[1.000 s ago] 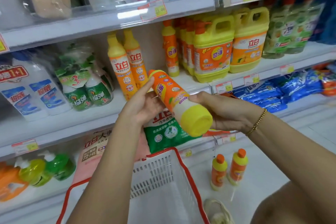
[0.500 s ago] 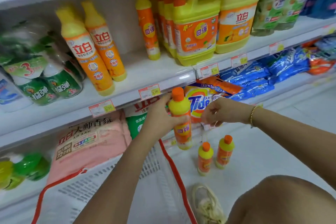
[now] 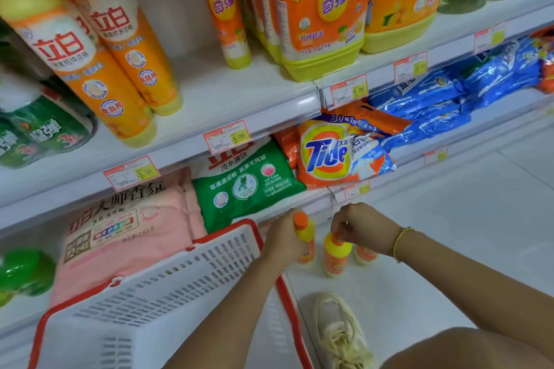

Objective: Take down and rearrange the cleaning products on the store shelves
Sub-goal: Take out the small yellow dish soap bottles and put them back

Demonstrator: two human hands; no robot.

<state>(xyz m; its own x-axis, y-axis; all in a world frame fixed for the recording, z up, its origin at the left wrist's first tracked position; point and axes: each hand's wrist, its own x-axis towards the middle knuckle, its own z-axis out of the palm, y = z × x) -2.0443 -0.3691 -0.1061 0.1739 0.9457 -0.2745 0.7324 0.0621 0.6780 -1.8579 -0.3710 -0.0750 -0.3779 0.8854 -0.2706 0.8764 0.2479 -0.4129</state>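
Note:
Three small orange-and-yellow detergent bottles stand low on the white floor in front of the bottom shelf. My left hand (image 3: 283, 238) grips the left bottle (image 3: 304, 232) around its neck, upright. My right hand (image 3: 364, 226) pinches the orange cap of the middle bottle (image 3: 335, 256). The third bottle (image 3: 364, 254) stands just right of it, mostly hidden under my right wrist. On the middle shelf stand tall orange bottles (image 3: 126, 48), one slim orange bottle (image 3: 226, 9) and yellow jugs (image 3: 320, 18).
A white basket with a red rim (image 3: 254, 233) sits at the lower left beside the bottles. Detergent bags fill the bottom shelf: pink (image 3: 126, 227), green (image 3: 245, 182), Tide (image 3: 338, 152), blue (image 3: 434, 104). My shoe (image 3: 341, 329) and knee are at the bottom.
My left hand carried the bottle from shelf height down to the floor beside the other two. My right hand let go of it and dropped onto the middle bottle's cap. My view tilted downward.

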